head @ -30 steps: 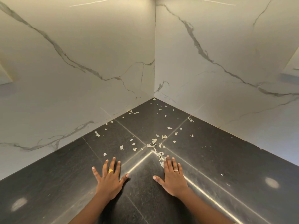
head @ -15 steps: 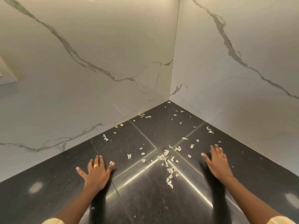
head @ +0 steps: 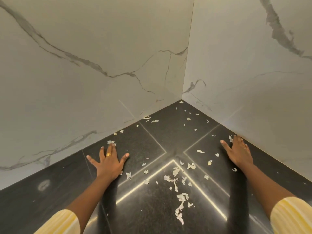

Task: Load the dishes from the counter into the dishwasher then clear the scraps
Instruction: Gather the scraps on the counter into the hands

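Observation:
Pale scraps (head: 181, 198) lie scattered over the black counter (head: 148, 146), from the inner corner down to a denser trail near the middle. My left hand (head: 108, 162) lies flat on the counter with fingers spread, its fingertips touching a scrap near the left wall. Out on the right, my right hand (head: 238, 152) rests flat beside the right wall, fingertips against a scrap there. Neither hand holds anything. No dishes or dishwasher are in view.
White marble walls (head: 101, 65) meet in a corner behind the counter and close it in on the left and right. Bright light reflections streak the counter seams (head: 145, 181) near me.
Both hands have spread apart and reached farther back: the left toward the left wall, the right toward the right wall. They started close together by the scrap trail in the middle.

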Tool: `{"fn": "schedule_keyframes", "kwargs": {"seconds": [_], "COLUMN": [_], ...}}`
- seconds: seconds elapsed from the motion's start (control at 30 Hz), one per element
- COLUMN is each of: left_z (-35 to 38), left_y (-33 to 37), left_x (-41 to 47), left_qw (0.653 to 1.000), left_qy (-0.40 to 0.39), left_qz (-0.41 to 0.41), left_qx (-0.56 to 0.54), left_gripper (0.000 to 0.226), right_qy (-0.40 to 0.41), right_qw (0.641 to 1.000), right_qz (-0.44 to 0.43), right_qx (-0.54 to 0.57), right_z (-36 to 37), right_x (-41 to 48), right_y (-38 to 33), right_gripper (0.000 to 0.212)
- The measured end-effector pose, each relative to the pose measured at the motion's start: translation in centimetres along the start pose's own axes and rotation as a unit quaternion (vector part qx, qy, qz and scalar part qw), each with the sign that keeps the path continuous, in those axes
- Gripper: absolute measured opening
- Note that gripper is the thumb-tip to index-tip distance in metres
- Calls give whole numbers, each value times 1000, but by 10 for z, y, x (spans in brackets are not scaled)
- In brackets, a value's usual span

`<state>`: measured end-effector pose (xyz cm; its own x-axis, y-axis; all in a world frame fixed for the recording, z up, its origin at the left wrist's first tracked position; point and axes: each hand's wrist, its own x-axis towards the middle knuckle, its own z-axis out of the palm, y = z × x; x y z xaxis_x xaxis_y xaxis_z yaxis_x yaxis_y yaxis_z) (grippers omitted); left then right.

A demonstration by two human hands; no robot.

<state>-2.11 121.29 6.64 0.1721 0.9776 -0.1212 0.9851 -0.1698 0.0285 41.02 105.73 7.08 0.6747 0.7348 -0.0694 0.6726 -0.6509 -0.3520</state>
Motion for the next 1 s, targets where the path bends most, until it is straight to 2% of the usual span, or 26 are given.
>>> {"fn": "schedule_keyframes", "kwargs": {"seconds": [0.07, 0.13, 0.23, 0.27, 0.33, 0.37, 0.43, 0.53, 0.6, 0.73, 0.87, 1.0], "left_z": [1, 3, 6, 6, 7, 6, 4, -2, -4, -8, -8, -1], "left_y": [16, 29, 37, 35, 27, 21, 9, -3, -6, -3, 7, 3], "left_x": [0, -5, -17, -21, -24, -22, -11, 16, 36, 69, 78, 84], "left_qw": [1000, 997, 981, 975, 971, 975, 985, 992, 991, 986, 980, 978], "left_qy": [2, 10, 27, 27, 30, 34, 40, 33, 33, 15, 19, 30], "left_qz": [25, 76, 191, 221, 235, 217, 154, 88, 90, 123, 157, 159], "left_qx": [6, 12, 1, -5, -22, -35, -63, -85, -93, -116, -118, -134], "left_gripper": [89, 90, 98, 101, 105, 106, 108, 87, 79, 81, 95, 108], "right_qy": [-7, -45, -112, -140, -197, -212, -197, -144, -132, -121, -85, -96], "right_qw": [998, 988, 948, 931, 902, 896, 907, 937, 946, 951, 965, 957], "right_qz": [-62, -144, -292, -332, -384, -391, -368, -318, -297, -278, -232, -233], "right_qx": [10, -20, -56, -62, -28, 8, 48, 29, -3, -62, -88, -143], "right_z": [7, 15, 23, 24, 27, 26, 24, 18, 15, 17, 26, 37], "right_x": [3, -7, -33, -43, -57, -60, -57, -35, -15, 36, 83, 116], "right_y": [-16, -36, -64, -71, -78, -80, -78, -77, -80, -96, -123, -152], "right_gripper": [68, 69, 102, 103, 87, 76, 69, 88, 97, 69, 65, 69]}}
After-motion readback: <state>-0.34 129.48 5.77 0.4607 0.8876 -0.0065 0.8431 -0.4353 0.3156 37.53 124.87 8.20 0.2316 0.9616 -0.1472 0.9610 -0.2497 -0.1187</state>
